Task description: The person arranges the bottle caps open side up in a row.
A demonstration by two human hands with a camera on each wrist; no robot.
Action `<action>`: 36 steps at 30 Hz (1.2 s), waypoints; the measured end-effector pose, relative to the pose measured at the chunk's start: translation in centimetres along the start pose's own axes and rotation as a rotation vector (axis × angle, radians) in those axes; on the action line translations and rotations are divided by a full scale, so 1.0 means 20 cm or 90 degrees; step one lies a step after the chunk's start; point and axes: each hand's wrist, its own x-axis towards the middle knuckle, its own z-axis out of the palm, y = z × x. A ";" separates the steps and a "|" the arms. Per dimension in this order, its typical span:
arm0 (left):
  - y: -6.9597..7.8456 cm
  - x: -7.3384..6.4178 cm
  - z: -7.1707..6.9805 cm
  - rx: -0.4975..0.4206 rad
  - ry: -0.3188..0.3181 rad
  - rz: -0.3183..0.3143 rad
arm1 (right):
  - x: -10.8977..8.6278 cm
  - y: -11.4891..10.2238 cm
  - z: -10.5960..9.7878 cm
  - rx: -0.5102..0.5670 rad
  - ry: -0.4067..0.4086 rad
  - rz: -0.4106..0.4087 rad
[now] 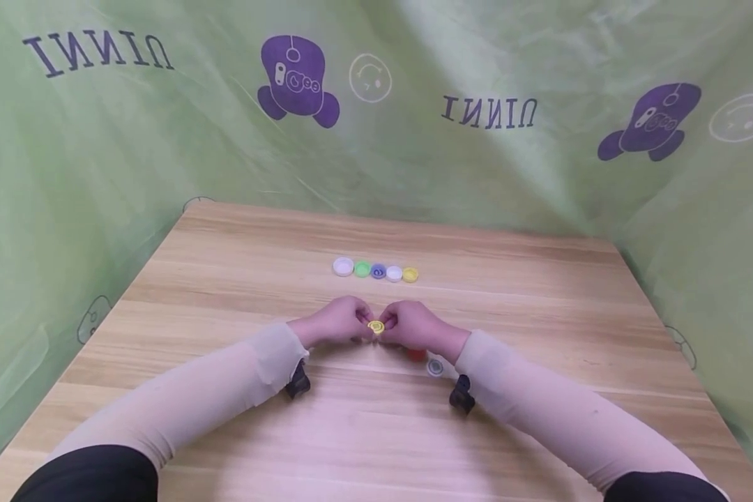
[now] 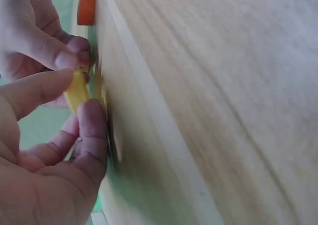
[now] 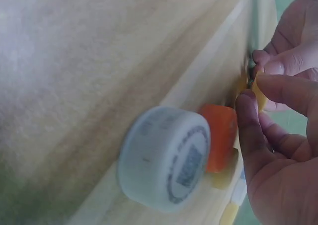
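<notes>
Between the fingertips of both hands is a small yellow bottle cap [image 1: 376,326], its face turned upward in the head view. My left hand [image 1: 335,321] pinches it with thumb and forefinger from the left. From the opposite side my right hand [image 1: 417,326] pinches it the same way. Both hands are low over the wooden table, and fingers cover much of the yellow cap [image 2: 77,92] in the wrist views. Beside the right hand lie a red-orange cap [image 3: 218,135] and a white cap [image 3: 166,158] with dark print on top.
Farther back on the table [image 1: 257,258] runs a row of caps: a whitish one [image 1: 343,266], a green one [image 1: 362,268], a blue one [image 1: 378,271], a white one [image 1: 394,273] and a yellow one [image 1: 411,275]. Green printed cloth [image 1: 376,167] hangs around the table.
</notes>
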 end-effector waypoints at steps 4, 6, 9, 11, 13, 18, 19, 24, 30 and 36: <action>-0.01 0.01 -0.02 -0.089 0.007 0.004 | 0.01 0.00 -0.02 -0.001 0.030 -0.004; -0.02 0.02 -0.03 -0.116 0.015 0.012 | 0.01 0.01 -0.04 0.002 0.045 -0.005; -0.02 0.04 -0.04 -0.146 0.034 0.018 | 0.02 0.01 -0.05 0.020 0.065 0.002; -0.01 0.06 -0.04 -0.166 0.051 0.018 | 0.03 0.01 -0.06 0.031 0.078 0.009; 0.00 0.07 -0.04 -0.193 0.070 0.015 | 0.04 0.01 -0.07 0.040 0.089 0.016; 0.04 0.11 -0.02 -0.265 0.124 0.007 | 0.07 0.03 -0.09 0.060 0.130 0.028; 0.05 0.12 -0.02 -0.277 0.134 0.005 | 0.07 0.03 -0.10 0.070 0.139 0.030; 0.09 0.17 0.00 -0.335 0.154 0.014 | 0.10 0.06 -0.13 0.162 0.162 0.053; 0.16 0.24 0.01 -0.370 0.166 0.020 | 0.12 0.10 -0.18 0.320 0.203 0.071; 0.25 0.29 0.03 -0.384 0.178 0.008 | 0.14 0.13 -0.24 0.445 0.239 0.084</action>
